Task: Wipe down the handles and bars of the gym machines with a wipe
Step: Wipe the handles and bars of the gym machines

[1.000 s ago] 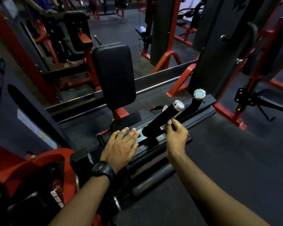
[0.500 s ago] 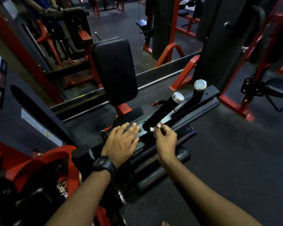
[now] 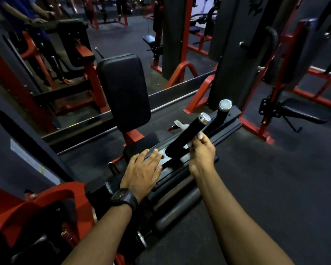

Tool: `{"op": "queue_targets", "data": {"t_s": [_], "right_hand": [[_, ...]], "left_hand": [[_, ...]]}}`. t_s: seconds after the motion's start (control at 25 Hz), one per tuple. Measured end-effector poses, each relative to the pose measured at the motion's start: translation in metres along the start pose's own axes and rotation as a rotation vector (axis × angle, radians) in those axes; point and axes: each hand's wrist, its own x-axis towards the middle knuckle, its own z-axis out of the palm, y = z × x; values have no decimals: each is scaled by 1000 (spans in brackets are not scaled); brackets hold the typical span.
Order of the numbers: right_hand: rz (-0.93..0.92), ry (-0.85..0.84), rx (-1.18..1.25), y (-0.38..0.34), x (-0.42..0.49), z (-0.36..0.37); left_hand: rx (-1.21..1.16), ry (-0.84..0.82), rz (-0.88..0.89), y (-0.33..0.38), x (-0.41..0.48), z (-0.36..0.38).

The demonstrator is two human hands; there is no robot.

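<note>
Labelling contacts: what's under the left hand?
The left hand lies flat on the machine's black plate; whatever is under the palm is covered. The wipe sits in the right hand, at the handle.

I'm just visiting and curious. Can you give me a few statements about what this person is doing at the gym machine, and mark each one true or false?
1. The right hand holds a white wipe against the nearer handle. True.
2. The left hand is curled into a fist. False: it lies flat, fingers straight, on the machine's black frame.
3. A black watch sits on the left wrist. True.
4. The nearer handle's end cap is red. False: it is shiny silver.
5. The back pad is black. True.
</note>
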Motion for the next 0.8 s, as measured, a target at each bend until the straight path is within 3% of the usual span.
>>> {"op": "queue_targets", "data": {"t_s": [0.24, 0.4, 0.6, 0.72, 0.8], "right_hand": [[34, -322, -189, -17, 12, -14], [85, -366, -242, -23, 13, -11], [18, -276, -201, 3, 6, -15], [53, -304, -430, 17, -2, -26], [-70, -281, -844, 7, -12, -36]], "left_hand": [[6, 22, 15, 0, 0, 1], [12, 21, 20, 0, 2, 3], [22, 24, 17, 0, 1, 5], [8, 40, 13, -1, 0, 4], [5, 50, 16, 0, 1, 5]]}}
